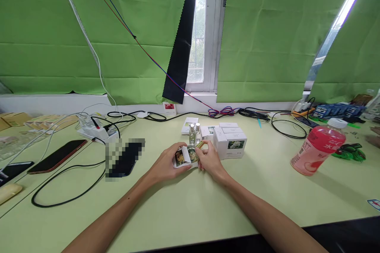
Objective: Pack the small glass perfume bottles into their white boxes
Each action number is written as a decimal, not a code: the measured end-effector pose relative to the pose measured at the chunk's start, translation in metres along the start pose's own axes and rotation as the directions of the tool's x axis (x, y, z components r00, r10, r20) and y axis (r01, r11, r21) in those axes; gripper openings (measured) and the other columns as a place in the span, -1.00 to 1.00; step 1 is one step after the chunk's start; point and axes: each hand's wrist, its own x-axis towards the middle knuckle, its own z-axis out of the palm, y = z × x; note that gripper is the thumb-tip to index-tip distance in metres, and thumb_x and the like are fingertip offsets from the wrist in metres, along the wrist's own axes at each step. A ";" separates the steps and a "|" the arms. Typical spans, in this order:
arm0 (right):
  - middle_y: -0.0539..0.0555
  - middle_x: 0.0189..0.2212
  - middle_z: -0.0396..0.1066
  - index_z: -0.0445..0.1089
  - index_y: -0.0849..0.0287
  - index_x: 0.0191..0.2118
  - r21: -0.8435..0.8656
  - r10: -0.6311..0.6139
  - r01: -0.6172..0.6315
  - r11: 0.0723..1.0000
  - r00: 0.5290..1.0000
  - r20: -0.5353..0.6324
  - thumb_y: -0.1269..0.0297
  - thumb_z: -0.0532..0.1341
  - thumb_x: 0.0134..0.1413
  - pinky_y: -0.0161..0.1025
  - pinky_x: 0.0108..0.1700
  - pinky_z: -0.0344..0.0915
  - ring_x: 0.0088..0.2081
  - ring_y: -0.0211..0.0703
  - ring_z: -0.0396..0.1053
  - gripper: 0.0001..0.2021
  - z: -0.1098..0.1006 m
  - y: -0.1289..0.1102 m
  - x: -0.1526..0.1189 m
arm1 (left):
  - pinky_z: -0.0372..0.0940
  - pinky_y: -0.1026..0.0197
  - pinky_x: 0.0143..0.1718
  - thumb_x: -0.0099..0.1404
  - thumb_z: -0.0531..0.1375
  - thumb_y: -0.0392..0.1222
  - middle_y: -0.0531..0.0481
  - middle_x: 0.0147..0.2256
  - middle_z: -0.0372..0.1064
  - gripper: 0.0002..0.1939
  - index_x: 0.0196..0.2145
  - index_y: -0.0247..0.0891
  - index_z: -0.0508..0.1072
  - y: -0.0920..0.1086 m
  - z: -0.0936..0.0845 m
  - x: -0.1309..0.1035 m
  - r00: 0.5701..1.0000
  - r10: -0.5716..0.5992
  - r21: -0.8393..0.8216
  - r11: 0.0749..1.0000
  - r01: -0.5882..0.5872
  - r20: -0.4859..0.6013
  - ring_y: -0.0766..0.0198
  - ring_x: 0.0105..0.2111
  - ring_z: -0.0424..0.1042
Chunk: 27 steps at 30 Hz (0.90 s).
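Observation:
My left hand point(170, 163) is closed round a small white box point(182, 157) with a dark flower picture on it. Fingers of my right hand point(210, 161) pinch a small card or packet with a yellowish edge point(200, 144), beside a round green floral piece point(192, 154) at the box. Just behind my hands stand two small clear bottles with silver caps point(194, 134). To the right of my right hand are several white boxes point(234, 146) with a white flower picture, close together.
A pink drink bottle point(319, 148) stands at the right. Phones point(57, 156), a power strip point(97, 131) and looped black cables point(69, 204) lie at the left. More cables run along the wall.

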 end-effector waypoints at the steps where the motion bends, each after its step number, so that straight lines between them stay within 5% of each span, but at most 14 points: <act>1: -0.20 -0.71 0.32 0.17 0.15 0.13 -0.005 0.001 0.000 1.000 1.000 0.003 0.10 0.19 0.20 -0.41 -0.66 0.16 -0.72 -0.25 0.25 -0.56 0.000 -0.001 0.000 | 0.39 0.13 -0.15 0.16 0.36 0.07 -0.08 -0.06 0.51 -0.38 0.11 -0.18 0.35 0.000 0.000 0.000 1.000 0.003 -0.003 1.000 -0.003 0.002 0.12 -0.18 0.49; 8: -0.19 -0.72 0.32 0.20 0.18 0.18 0.004 0.013 -0.013 1.000 1.000 0.025 0.14 0.20 0.20 -0.41 -0.69 0.17 -0.74 -0.26 0.24 -0.52 0.000 -0.002 0.000 | 0.39 0.15 -0.18 0.18 0.35 0.07 -0.08 -0.04 0.50 -0.39 0.11 -0.17 0.33 -0.001 -0.001 0.000 1.000 0.018 0.002 1.000 -0.018 0.025 0.13 -0.18 0.50; 27: -0.23 -0.73 0.30 0.11 0.06 -0.07 0.057 0.039 -0.041 0.998 0.999 0.024 0.02 0.21 0.20 -0.42 -0.75 0.09 -0.78 -0.24 0.23 -0.66 0.003 0.008 0.005 | 0.39 0.14 -0.17 0.15 0.37 0.07 -0.07 -0.07 0.52 -0.37 0.11 -0.17 0.35 -0.001 0.000 -0.002 1.000 0.015 0.019 1.000 -0.015 -0.001 0.13 -0.21 0.51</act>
